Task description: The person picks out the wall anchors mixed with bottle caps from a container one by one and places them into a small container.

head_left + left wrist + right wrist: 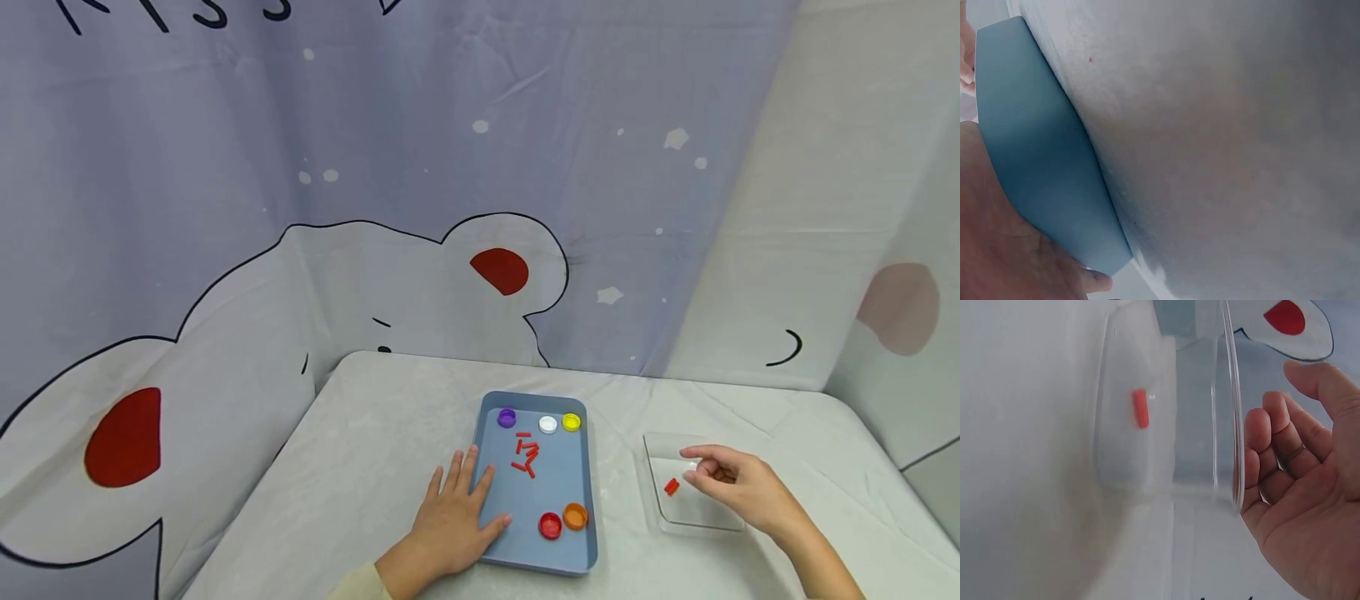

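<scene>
My left hand (453,521) rests with spread fingers over the left rim of a blue-grey tray (525,508), its thumb reaching inside. In the left wrist view the tray's outer wall (1041,137) stands beside the palm. Several small red sticks (528,450) lie scattered on the tray. My right hand (738,487) is above a clear plastic box (705,525), thumb and index finger apart, the other fingers loosely curled, nothing between them. In the box lie red pieces (672,487); the right wrist view shows red (1140,409) through the clear wall.
At the tray's far end stand a purple cap (507,417), a white cap (548,425) and a yellow cap (572,422). A red cap (550,525) and an orange cap (575,516) sit near its front right corner. A printed curtain (420,150) hangs behind the white-covered table (390,417).
</scene>
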`<state>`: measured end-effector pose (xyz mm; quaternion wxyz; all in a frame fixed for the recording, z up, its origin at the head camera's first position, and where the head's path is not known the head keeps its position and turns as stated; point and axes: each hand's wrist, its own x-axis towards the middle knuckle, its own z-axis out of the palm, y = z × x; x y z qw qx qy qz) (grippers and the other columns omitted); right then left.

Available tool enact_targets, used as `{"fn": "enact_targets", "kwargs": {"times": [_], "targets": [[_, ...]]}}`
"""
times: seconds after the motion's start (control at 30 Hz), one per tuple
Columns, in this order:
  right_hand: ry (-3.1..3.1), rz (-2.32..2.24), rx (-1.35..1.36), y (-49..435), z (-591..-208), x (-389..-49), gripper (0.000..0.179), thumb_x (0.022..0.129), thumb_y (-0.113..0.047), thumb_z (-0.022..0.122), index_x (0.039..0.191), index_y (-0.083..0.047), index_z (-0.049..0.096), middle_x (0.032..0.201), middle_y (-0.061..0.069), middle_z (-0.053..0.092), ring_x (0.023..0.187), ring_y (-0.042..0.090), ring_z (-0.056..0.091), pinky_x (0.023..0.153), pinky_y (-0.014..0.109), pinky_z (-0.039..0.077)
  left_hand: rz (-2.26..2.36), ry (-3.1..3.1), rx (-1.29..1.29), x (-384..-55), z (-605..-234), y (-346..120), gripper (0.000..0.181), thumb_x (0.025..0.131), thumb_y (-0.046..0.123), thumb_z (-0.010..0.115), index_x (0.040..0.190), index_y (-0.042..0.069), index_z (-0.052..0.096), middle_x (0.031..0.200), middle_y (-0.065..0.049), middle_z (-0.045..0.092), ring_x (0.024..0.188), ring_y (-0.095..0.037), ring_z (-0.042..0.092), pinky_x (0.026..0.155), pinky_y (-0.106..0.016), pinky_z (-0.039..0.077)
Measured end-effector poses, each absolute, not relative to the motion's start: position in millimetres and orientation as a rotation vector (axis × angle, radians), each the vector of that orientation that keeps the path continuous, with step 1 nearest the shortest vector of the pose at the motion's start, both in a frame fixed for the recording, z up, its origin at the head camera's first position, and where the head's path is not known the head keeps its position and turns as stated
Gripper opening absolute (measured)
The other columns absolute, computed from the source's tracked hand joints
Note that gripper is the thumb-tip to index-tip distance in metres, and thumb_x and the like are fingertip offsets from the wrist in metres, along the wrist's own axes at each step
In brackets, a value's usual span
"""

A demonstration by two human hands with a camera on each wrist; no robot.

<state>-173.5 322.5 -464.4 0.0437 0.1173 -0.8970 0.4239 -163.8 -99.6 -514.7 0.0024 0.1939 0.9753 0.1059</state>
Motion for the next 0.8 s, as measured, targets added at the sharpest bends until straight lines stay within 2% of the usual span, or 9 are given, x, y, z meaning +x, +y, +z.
{"fn": "enact_targets", "kwargs": {"times": [0.27,0.53,0.8], "targets": [[-2.718,1.339,0.495,292.4,-463.9,-182.4,0.032,0.092,-0.017,0.076,0.119,-0.001,0.07,0.077,-0.006,0.064,0.069,0.008,0.062,0.066,0.023,0.051,0.316,3.056,0.596,-164.9,-516.6,-99.9,0.077,0.098,0.066,0.044,0.155,0.014,0.044,0.167,-0.017,0.02,0.153,-0.04,0.017,0.118,-0.064,0.018],[-2.708,1.36,0.587,266.6,-463.1,-193.9,0.028,0.091,-0.014,0.076,0.116,-0.003,0.071,0.074,-0.008,0.061,0.061,0.006,0.057,0.051,0.026,0.048,0.345,3.066,0.603,-164.1,-515.6,-100.2,0.076,0.098,0.064,0.048,0.153,0.013,0.046,0.166,-0.018,0.022,0.153,-0.041,0.019,0.117,-0.064,0.019],[-2.677,1.349,0.685,244.2,-461.1,-201.9,0.027,0.09,-0.014,0.077,0.115,-0.004,0.072,0.076,-0.009,0.062,0.069,0.003,0.058,0.063,0.024,0.05,0.292,3.087,0.594,-165.6,-521.3,-100.3,0.077,0.097,0.067,0.045,0.155,0.016,0.044,0.167,-0.016,0.02,0.153,-0.04,0.018,0.118,-0.063,0.019]]}}
